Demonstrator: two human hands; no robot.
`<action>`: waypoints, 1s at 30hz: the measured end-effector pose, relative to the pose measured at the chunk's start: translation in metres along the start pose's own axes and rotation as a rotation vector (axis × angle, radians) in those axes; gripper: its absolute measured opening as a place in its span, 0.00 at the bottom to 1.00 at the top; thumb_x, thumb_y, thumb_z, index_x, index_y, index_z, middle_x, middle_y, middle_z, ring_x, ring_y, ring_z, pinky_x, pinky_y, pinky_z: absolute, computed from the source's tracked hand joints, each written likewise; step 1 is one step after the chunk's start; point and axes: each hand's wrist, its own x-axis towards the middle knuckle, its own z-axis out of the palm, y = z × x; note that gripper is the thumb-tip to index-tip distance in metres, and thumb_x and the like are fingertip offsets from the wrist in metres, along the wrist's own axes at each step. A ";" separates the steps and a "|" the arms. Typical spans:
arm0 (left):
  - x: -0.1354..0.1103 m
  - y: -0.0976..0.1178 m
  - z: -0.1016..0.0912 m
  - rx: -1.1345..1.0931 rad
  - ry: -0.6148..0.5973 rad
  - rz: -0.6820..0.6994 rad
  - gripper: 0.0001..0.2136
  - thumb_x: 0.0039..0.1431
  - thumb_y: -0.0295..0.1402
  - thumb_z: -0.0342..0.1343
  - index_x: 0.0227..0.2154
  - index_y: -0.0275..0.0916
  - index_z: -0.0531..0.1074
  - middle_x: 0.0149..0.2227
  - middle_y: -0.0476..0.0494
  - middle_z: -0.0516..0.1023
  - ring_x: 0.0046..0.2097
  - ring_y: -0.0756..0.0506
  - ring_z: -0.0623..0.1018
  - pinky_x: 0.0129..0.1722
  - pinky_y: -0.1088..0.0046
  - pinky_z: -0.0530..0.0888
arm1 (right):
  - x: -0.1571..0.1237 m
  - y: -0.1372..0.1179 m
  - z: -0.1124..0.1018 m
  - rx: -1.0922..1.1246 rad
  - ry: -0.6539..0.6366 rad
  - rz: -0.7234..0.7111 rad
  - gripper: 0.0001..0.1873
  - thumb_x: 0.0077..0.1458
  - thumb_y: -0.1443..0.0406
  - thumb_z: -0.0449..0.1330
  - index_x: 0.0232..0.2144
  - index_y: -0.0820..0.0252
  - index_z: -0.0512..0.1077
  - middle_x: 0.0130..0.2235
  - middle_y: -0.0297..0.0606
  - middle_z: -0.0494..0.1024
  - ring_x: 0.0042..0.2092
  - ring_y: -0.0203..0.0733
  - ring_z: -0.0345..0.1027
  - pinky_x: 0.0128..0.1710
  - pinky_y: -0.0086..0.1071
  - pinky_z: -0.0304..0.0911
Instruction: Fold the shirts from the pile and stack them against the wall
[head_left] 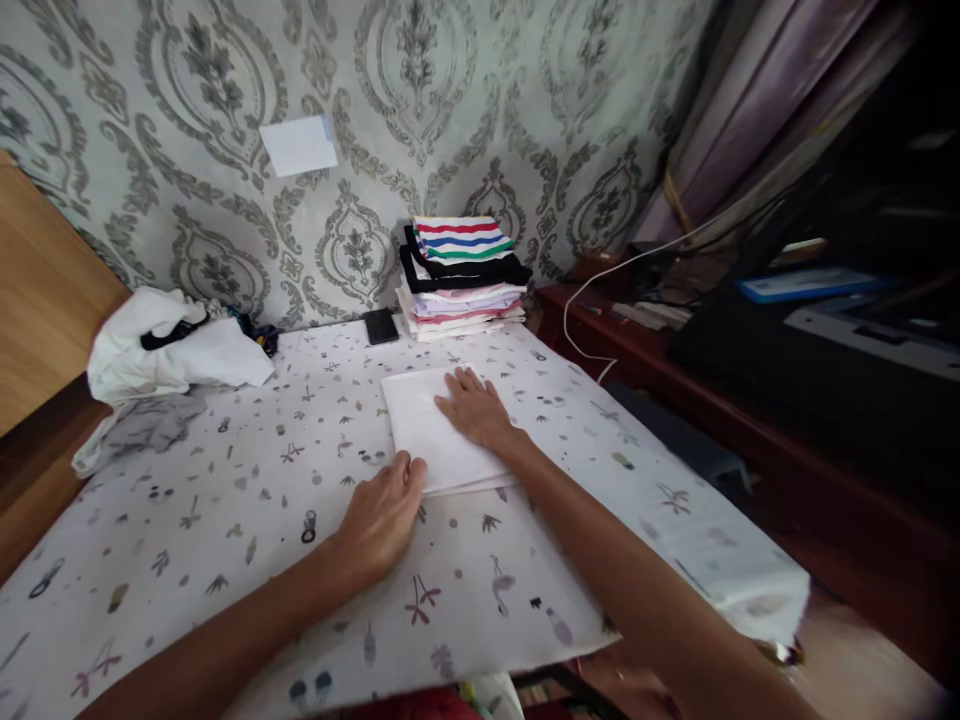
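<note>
A white cloth (431, 425), folded into a flat rectangle, lies on the patterned sheet in the middle of the view. My right hand (474, 408) rests palm down on its right part, fingers spread. At the cloth's near left corner is my left hand (386, 505), its fingers curled closed on the edge; the fingertips are hidden under the hand. Beyond the cloth, by the wall, stands a stack of folded clothes (465, 290) with a striped piece on top.
A heap of unfolded clothes (176, 350) lies at the far left. A dark phone (381, 326) sits left of the stack. On the right, a reddish wooden table (570, 320) carries a white cable (574, 300) and other items. The printed sheet (285, 520) covers the surface.
</note>
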 end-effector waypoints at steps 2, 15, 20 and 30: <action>-0.005 0.000 0.000 -0.010 -0.015 0.006 0.19 0.57 0.17 0.39 0.49 0.40 0.61 0.48 0.39 0.69 0.45 0.40 0.75 0.36 0.65 0.71 | 0.000 0.000 0.000 0.001 0.001 0.001 0.35 0.69 0.52 0.39 0.70 0.65 0.48 0.73 0.46 0.41 0.73 0.49 0.30 0.70 0.49 0.34; 0.048 -0.064 -0.008 -1.558 0.073 -0.368 0.15 0.56 0.37 0.62 0.42 0.38 0.66 0.38 0.42 0.74 0.36 0.46 0.78 0.36 0.66 0.78 | -0.005 0.005 -0.009 0.137 0.126 0.087 0.28 0.69 0.59 0.43 0.67 0.62 0.55 0.72 0.51 0.47 0.71 0.52 0.42 0.67 0.44 0.46; 0.074 -0.044 -0.004 -1.771 -0.063 -0.432 0.18 0.49 0.32 0.65 0.43 0.34 0.70 0.37 0.37 0.80 0.34 0.41 0.80 0.33 0.64 0.78 | -0.004 0.012 -0.017 0.184 0.199 0.202 0.30 0.64 0.62 0.49 0.66 0.66 0.58 0.63 0.53 0.64 0.64 0.53 0.58 0.61 0.39 0.56; 0.057 -0.107 -0.026 -1.667 -0.136 -0.253 0.40 0.35 0.24 0.67 0.57 0.43 0.66 0.50 0.39 0.80 0.46 0.35 0.81 0.41 0.64 0.79 | -0.029 0.022 -0.023 0.416 0.043 0.147 0.32 0.52 0.64 0.61 0.60 0.56 0.64 0.43 0.38 0.79 0.44 0.46 0.74 0.45 0.35 0.66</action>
